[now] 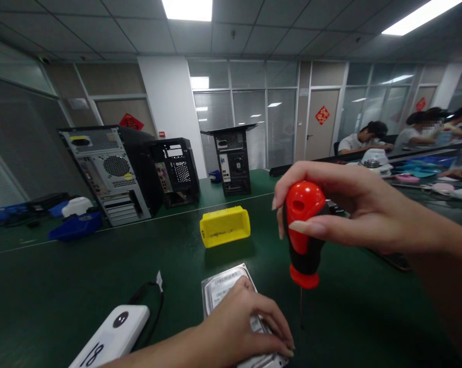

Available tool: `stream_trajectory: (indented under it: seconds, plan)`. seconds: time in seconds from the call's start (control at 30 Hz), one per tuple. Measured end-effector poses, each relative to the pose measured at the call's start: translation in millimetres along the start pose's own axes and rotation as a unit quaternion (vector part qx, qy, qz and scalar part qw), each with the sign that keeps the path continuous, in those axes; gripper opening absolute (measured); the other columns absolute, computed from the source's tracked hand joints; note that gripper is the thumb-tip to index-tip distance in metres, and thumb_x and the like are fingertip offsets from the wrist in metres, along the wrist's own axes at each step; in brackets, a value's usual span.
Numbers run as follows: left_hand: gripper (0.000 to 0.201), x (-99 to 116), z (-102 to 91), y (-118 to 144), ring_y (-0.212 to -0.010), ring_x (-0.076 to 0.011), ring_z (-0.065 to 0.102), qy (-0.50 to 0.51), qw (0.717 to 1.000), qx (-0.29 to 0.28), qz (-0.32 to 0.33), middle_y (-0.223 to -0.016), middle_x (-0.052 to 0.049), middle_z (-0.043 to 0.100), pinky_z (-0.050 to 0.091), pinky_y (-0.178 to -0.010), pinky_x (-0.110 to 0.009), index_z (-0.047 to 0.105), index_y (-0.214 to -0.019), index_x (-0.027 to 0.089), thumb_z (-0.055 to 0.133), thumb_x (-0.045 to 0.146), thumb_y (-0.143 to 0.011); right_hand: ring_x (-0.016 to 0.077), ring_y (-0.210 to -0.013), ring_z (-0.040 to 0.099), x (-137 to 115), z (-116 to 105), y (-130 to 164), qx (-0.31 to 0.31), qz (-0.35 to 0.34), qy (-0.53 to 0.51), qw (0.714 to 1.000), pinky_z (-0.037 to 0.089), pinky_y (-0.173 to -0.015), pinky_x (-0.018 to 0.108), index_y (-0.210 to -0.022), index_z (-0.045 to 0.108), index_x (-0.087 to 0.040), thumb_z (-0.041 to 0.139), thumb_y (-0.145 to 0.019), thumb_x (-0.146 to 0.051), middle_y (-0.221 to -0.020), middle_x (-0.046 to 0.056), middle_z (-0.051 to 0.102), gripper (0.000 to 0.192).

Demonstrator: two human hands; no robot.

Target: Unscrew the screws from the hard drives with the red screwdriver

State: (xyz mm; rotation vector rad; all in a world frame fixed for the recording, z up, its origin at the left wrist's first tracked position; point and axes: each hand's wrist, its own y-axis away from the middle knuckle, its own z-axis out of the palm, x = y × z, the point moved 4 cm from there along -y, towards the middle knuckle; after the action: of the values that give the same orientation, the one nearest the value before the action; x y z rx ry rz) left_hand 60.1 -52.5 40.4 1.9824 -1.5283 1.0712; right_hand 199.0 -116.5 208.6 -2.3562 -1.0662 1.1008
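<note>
My right hand (353,209) is closed around the red-and-black handle of a screwdriver (305,258). It points straight down, and its thin shaft ends to the right of a silver hard drive (225,283), apart from it. The drive lies on the green table with its label side up. Across its middle rests my left hand (250,322), fingers bent down and thumb near its lower right edge, gripping it. This hand covers much of the label; anything small under the fingertips is hidden.
Beyond the drive is a yellow bin (225,227) with tiny dark bits inside. A white power bank (114,332) with a cable lies at left. Several computer cases (234,161) stand farther back, near a blue bin (75,226). People (363,138) sit at the far right.
</note>
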Motion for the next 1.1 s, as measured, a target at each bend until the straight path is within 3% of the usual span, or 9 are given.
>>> stream_trajectory:
  seconds: [0.13, 0.3, 0.37, 0.47, 0.57, 0.67, 0.8, 1.1]
  plan:
    - [0.021, -6.3, 8.5, 0.5, -0.085, -0.0187, 0.071, 0.009, 1.0, -0.004, 0.005, -0.085, 0.001, 0.079, 0.026, -0.097, -0.036, 0.078, -0.083, 0.025, 0.078, 0.045, -0.078, 0.0071, -0.074, 0.061, 1.7, 5.5, -2.0, -0.018, -0.002, -0.02, 1.0, 0.051, -0.064, 0.013, -0.099, 0.061, -0.018, 0.068, -0.089, -0.032, -0.087, -0.004, 0.063, 0.019]
    - [0.031, -5.5, 7.0, -1.0, -0.1, -0.0263, 0.068, 0.054, 0.998, 0.016, -0.011, -0.083, -0.003, 0.079, 0.027, -0.099, -0.039, 0.078, -0.078, 0.02, 0.08, 0.051, -0.072, 0.0057, -0.076, 0.06, 3.2, 10.9, -5.8, -0.033, -0.006, -0.035, 0.999, 0.05, -0.064, 0.011, -0.101, 0.059, -0.016, 0.069, -0.088, -0.029, -0.089, -0.004, 0.063, 0.02]
    - [0.036, -4.6, 7.1, -1.4, -0.093, -0.0268, 0.071, 0.073, 0.997, 0.001, -0.033, -0.084, -0.006, 0.079, 0.024, -0.105, -0.044, 0.077, -0.077, 0.017, 0.08, 0.053, -0.071, 0.0054, -0.076, 0.06, 2.1, 12.1, -5.8, -0.041, -0.018, -0.035, 0.998, 0.05, -0.065, 0.011, -0.101, 0.059, -0.016, 0.07, -0.088, -0.028, -0.088, -0.004, 0.063, 0.02]
    - [0.044, -3.1, 7.0, -0.7, -0.084, -0.0249, 0.074, 0.109, 0.991, -0.026, -0.075, -0.088, -0.008, 0.078, 0.02, -0.111, -0.049, 0.074, -0.091, 0.015, 0.08, 0.053, -0.07, 0.007, -0.076, 0.06, 1.3, 13.2, -5.4, -0.046, -0.022, -0.027, 0.998, 0.05, -0.065, 0.014, -0.102, 0.059, -0.016, 0.07, -0.088, -0.031, -0.088, -0.004, 0.062, 0.023]
    - [0.054, -0.7, 5.2, 0.7, -0.092, -0.0254, 0.073, 0.121, 0.986, -0.039, -0.103, -0.094, -0.008, 0.078, 0.037, -0.104, -0.045, 0.069, -0.11, 0.017, 0.083, 0.049, -0.069, 0.0083, -0.075, 0.06, 1.2, 14.3, -6.1, -0.048, -0.022, -0.022, 0.998, 0.049, -0.064, 0.016, -0.101, 0.058, -0.016, 0.07, -0.088, -0.033, -0.087, -0.003, 0.062, 0.025]
    - [0.057, 1.5, 3.9, 1.6, -0.097, -0.0269, 0.072, 0.12, 0.985, -0.049, -0.111, -0.097, -0.006, 0.077, 0.051, -0.086, -0.037, 0.066, -0.116, 0.02, 0.084, 0.047, -0.069, 0.0084, -0.075, 0.06, 1.6, 15.7, -7.4, -0.058, -0.026, -0.033, 0.997, 0.049, -0.063, 0.016, -0.101, 0.058, -0.016, 0.07, -0.088, -0.032, -0.087, -0.002, 0.063, 0.025]
    - [0.056, 3.6, 3.2, 1.4, -0.098, -0.0281, 0.071, 0.11, 0.987, -0.054, -0.102, -0.096, -0.006, 0.076, 0.054, -0.078, -0.034, 0.067, -0.115, 0.02, 0.083, 0.048, -0.069, 0.0087, -0.075, 0.059, 2.7, 16.9, -8.7, -0.068, -0.027, -0.035, 0.997, 0.048, -0.063, 0.016, -0.101, 0.058, -0.016, 0.072, -0.086, -0.03, -0.086, -0.002, 0.063, 0.025]
    - [0.056, -0.5, 3.1, 1.5, -0.101, -0.0291, 0.07, 0.114, 0.986, -0.05, -0.11, -0.094, -0.005, 0.077, 0.052, -0.085, -0.038, 0.067, -0.113, 0.02, 0.086, 0.043, -0.066, 0.0085, -0.072, 0.059, 1.8, 17.8, -7.4, -0.069, -0.026, -0.027, 0.997, 0.048, -0.06, 0.017, -0.1, 0.058, -0.015, 0.071, -0.086, -0.034, -0.083, -0.003, 0.063, 0.027]
